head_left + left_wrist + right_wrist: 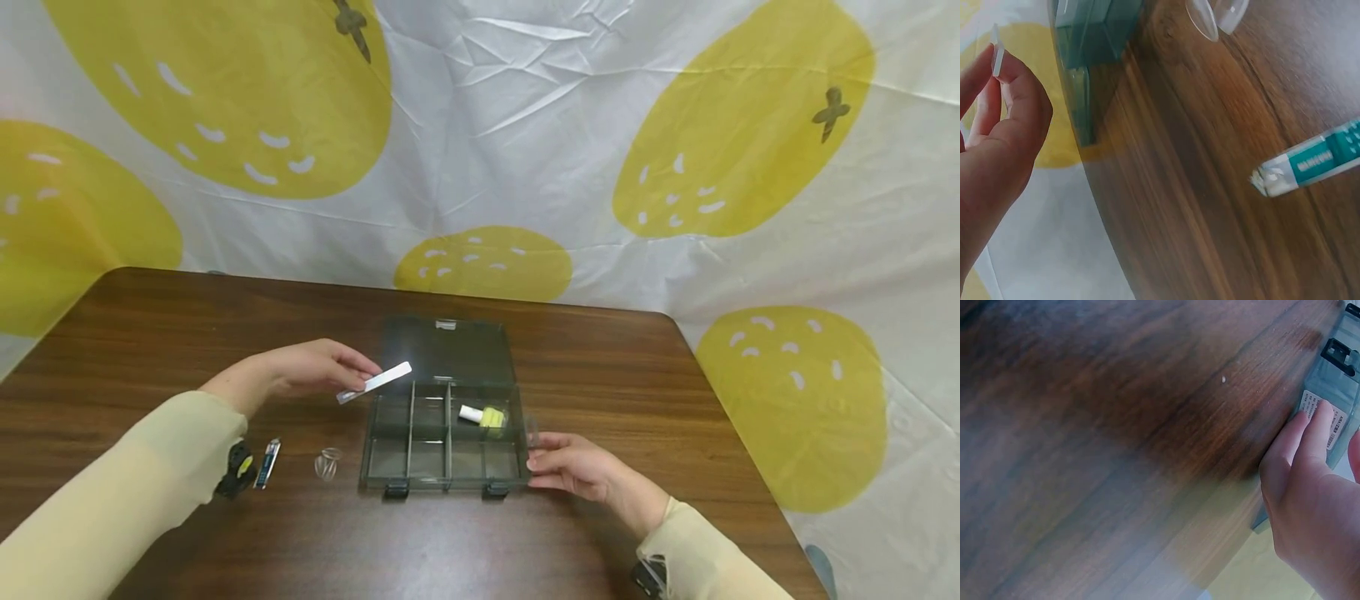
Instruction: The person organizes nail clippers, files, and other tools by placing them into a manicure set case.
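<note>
My left hand (318, 367) pinches a flat white nail file (386, 377) between thumb and fingers, raised beside the box's back left corner. In the left wrist view the nail file (998, 59) shows edge-on. A smoky, see-through compartment box (429, 481) lies on the table, its lid (450, 350) folded back behind it. Inside a right-hand compartment rests a nail polish bottle (491, 417) with a white cap and yellow body. My right hand (577, 471) touches the box's right side, its fingers over a printed label (1337, 428) in the right wrist view.
Left of the box lie several clear nail tips (327, 463) and a small teal and white tube (267, 463). Two dark latches (396, 490) stick out from the box's front edge. A fruit-printed curtain (525, 183) hangs behind the brown wooden table (615, 358).
</note>
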The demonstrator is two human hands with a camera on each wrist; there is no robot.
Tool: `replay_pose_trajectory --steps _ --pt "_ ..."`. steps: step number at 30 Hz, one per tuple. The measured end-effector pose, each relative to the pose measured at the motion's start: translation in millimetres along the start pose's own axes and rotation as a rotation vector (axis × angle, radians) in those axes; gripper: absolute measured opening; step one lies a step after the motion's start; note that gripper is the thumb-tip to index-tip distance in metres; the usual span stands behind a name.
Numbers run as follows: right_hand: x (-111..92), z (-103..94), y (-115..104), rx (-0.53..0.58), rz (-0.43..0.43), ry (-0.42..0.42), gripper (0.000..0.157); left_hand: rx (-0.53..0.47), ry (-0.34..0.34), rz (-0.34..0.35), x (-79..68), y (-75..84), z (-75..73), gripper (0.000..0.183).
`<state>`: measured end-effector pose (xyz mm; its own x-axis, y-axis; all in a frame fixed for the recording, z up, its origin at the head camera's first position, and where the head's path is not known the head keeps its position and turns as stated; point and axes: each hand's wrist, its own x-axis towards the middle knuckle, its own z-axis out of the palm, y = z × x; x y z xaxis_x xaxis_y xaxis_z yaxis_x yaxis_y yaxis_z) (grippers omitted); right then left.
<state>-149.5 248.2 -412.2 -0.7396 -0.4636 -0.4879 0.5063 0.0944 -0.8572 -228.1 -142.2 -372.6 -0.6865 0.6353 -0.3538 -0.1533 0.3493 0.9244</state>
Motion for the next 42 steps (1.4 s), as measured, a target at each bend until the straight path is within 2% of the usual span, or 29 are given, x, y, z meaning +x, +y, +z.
replay_pose_trajectory --steps 10,20,30,36,42 --pt "-1.1 -3.2 1.1 0.017 -0.017 -0.056 0.06 0.03 -0.053 0.0 17.5 9.1 15.6 0.041" --pt "-0.6 -3.6 2.7 0.017 -0.018 -0.04 0.06 0.032 -0.112 -0.017 36.8 20.2 36.2 0.039" --pt "-0.6 -4.0 2.1 0.024 -0.017 -0.043 0.058 0.045 -0.145 -0.024 48.7 30.0 57.2 0.039" --pt "-0.3 -4.2 2.1 0.028 -0.017 -0.048 0.057 0.041 -0.192 -0.011 57.5 33.0 67.7 0.04" --pt "-0.2 -4.3 2.3 0.029 -0.016 -0.039 0.057 0.078 -0.227 -0.021 64.5 37.6 76.5 0.038"
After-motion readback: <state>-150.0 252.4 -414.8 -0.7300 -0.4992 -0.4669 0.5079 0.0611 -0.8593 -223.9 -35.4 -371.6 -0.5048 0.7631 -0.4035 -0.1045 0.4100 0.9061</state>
